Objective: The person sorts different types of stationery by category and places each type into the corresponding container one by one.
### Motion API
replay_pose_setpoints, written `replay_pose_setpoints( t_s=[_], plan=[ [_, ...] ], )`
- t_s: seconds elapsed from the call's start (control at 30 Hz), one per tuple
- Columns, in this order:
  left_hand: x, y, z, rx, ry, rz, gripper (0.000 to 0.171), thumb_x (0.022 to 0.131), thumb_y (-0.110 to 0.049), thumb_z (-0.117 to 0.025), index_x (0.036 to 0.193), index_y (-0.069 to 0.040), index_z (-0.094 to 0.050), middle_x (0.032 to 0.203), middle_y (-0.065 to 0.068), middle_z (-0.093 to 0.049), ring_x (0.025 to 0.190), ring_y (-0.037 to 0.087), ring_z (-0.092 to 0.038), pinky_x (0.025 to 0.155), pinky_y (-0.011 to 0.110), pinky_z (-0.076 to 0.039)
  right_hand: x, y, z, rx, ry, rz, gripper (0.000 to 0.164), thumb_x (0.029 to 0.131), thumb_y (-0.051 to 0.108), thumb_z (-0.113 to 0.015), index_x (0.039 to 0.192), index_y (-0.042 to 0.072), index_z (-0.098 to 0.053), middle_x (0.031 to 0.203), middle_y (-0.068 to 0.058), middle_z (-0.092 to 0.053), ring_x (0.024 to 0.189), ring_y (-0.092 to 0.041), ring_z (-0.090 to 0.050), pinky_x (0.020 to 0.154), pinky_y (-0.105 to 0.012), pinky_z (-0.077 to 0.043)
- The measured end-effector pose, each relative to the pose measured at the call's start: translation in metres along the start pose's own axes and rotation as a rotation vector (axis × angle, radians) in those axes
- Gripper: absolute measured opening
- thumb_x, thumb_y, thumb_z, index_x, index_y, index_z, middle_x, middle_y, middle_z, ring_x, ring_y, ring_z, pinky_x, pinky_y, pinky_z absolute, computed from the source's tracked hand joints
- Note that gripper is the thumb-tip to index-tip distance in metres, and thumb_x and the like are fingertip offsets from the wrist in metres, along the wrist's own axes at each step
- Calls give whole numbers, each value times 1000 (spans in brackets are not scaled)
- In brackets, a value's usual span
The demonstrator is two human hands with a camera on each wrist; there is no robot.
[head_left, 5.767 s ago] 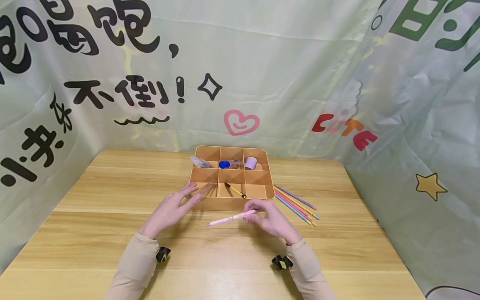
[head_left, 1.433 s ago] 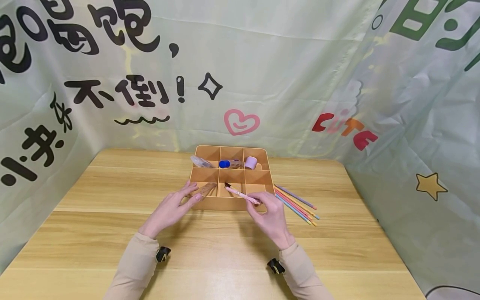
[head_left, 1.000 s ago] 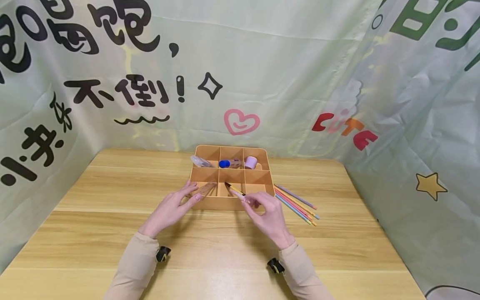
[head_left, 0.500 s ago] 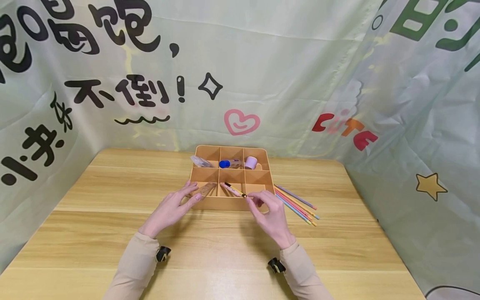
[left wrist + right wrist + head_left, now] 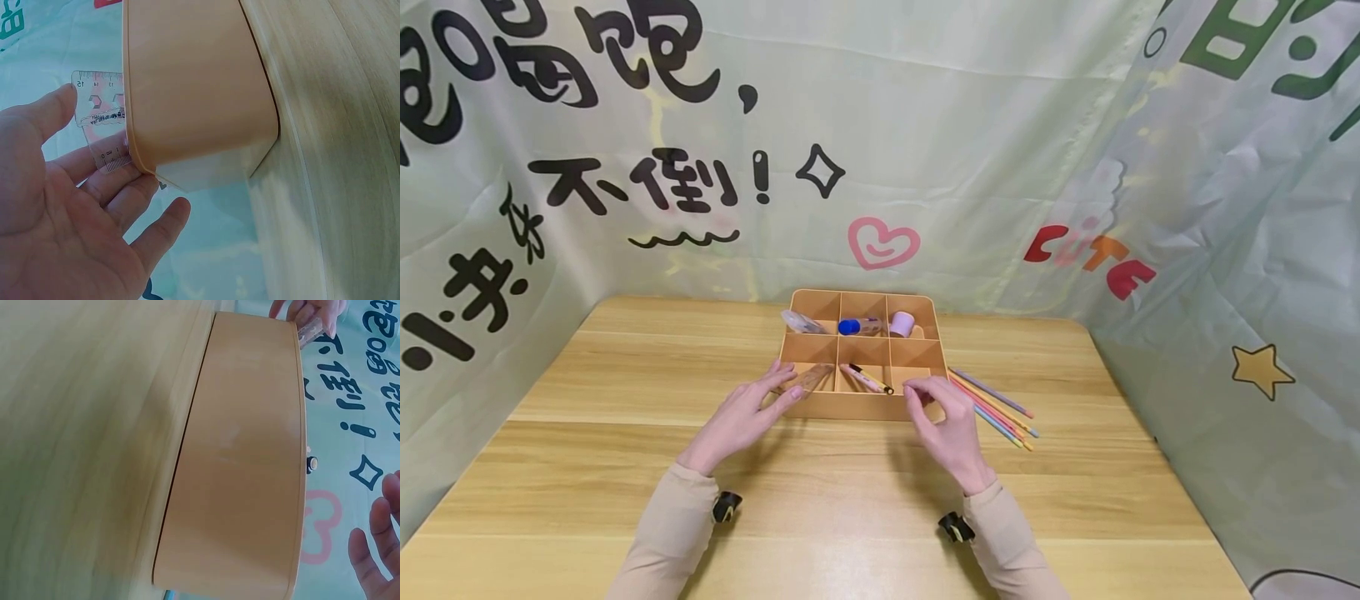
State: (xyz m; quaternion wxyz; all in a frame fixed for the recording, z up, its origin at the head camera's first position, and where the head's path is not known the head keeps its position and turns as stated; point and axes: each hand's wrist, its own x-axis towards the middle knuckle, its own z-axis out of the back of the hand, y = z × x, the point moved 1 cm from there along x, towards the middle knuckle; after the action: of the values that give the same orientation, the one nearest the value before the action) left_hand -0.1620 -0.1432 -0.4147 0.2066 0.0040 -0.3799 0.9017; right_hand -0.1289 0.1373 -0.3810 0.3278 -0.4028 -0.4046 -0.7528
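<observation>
My left hand (image 5: 741,421) rests at the left front corner of a tan divided box (image 5: 842,407), its fingers touching the rim. A clear ruler (image 5: 97,119) sticks up from the front left compartment, beside the thumb and fingers. My right hand (image 5: 951,429) hovers at the front right of the box, holding nothing, fingers loosely bent. In the front middle compartment, a slim pink patterned pen or pencil (image 5: 853,376) leans next to a yellow-and-black pen (image 5: 880,386). In the right wrist view, only a dark pen end (image 5: 312,464) shows above the rim.
The back compartments hold a clear purplish item (image 5: 802,322), a blue-capped tube (image 5: 857,327) and a lilac cylinder (image 5: 902,324). Several colored pencils (image 5: 996,408) lie on the wooden table (image 5: 775,533) right of the box. A printed cloth (image 5: 970,150) surrounds the table.
My right hand has lowered the pink pen or pencil into the front middle compartment, let it go and drawn back slightly right. My left hand has stayed at the corner.
</observation>
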Motion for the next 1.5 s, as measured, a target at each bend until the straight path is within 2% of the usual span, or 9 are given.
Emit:
replay_pose_setpoints(
  t_s=[0.27,0.5,0.83,1.2,1.43,1.5],
  plan=[
    [0,-1,0,3,-2,1,62,100,-46,-42,140,1,-47,150,19,-34,137,33,-28,109,61,-25,3,-4,5,-28,-17,-14,18,70,-21,-65,80,-7,-68,65,-12,-64,59,-17,-56,46,-35,-50],
    [3,0,-2,-1,-5,-15,61,100,-46,-42,140,1,-47,149,19,-36,137,32,-27,109,61,-26,4,-9,13,-32,-1,-80,19,73,-22,-63,84,-7,-69,67,-13,-65,59,-19,-56,46,-43,-51],
    [2,1,-1,-8,-7,-11,63,100,-47,-42,139,2,-47,149,20,-35,137,33,-28,109,60,-26,0,-23,28,-67,57,-179,15,76,-22,-63,86,-12,-68,74,-22,-67,62,-25,-61,50,-47,-54],
    [1,0,0,-3,-1,-12,62,100,-46,-42,139,2,-47,149,18,-35,138,32,-26,110,60,-24,-3,-33,47,-94,112,-241,18,76,-21,-64,89,-11,-69,79,-22,-69,69,-30,-64,55,-51,-56],
    [0,-1,1,4,1,-6,62,100,-46,-42,139,2,-47,150,18,-35,137,33,-27,109,61,-25,-5,-40,56,-170,128,-305,18,77,-20,-65,91,-10,-69,84,-24,-69,70,-30,-64,56,-49,-56],
    [0,-1,1,6,1,-5,62,100,-46,-42,139,1,-48,150,18,-35,137,33,-27,109,61,-25,-9,-49,60,-189,135,-320,17,77,-18,-66,92,-9,-69,85,-23,-70,72,-30,-64,56,-49,-57]
  ],
)
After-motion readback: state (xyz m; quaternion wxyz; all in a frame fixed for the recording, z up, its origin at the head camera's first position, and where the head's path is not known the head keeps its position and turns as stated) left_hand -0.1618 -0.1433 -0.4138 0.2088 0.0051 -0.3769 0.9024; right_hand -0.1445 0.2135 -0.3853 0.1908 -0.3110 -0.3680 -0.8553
